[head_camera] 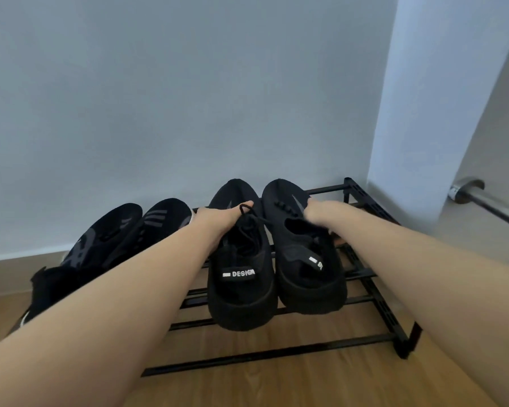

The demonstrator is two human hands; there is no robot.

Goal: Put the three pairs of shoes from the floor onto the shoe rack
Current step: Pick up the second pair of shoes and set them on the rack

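Head view: left hand (pixel 218 221) grips one black shoe (pixel 241 277), right hand (pixel 321 214) its mate (pixel 306 259) — both over the shoe rack (pixel 373 283), beside another pair (pixel 124 233). Lower heels evenly onto the bars — then release.

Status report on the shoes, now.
Left hand and right hand each grip a black shoe: left shoe, right shoe, over the rack. One pair already racked at left. Nothing in the way.
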